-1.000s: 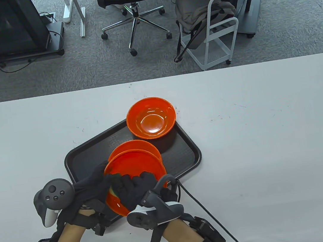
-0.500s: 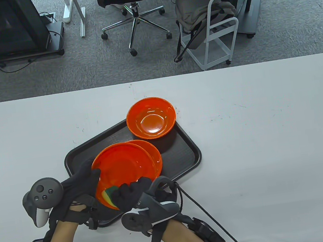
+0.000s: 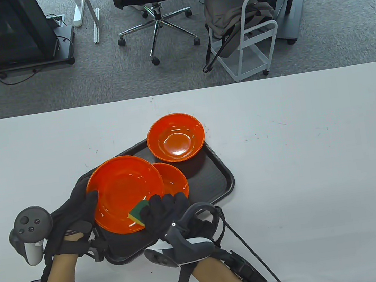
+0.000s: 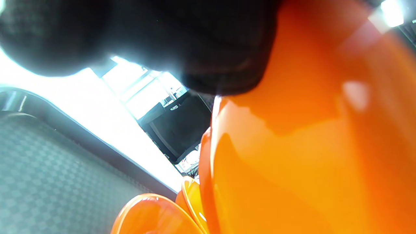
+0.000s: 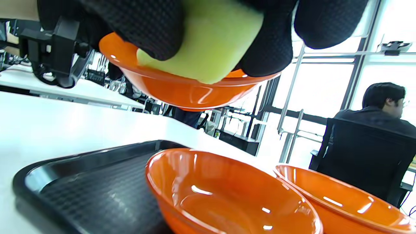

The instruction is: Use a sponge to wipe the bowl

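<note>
My left hand [image 3: 74, 213] holds an orange bowl [image 3: 125, 191] by its left rim, lifted above the black tray [image 3: 218, 185], opening facing up. The bowl's underside fills the left wrist view [image 4: 308, 146]. My right hand [image 3: 164, 209] grips a yellow and green sponge [image 3: 138, 212] and presses it on the bowl's near rim. In the right wrist view the sponge [image 5: 208, 42] sits between my fingers [image 5: 152, 29] against the held bowl [image 5: 182, 87].
A second orange bowl [image 3: 174, 183] sits on the tray partly under the held one. A third orange bowl [image 3: 176, 137] stands at the tray's far corner. White table [image 3: 314, 147] stretches to the right. Chairs and a cart stand beyond the far edge.
The held bowl moved left and levelled from tilted toward me to opening up. My left hand moved left with it. The sponge slid onto the bowl's near rim.
</note>
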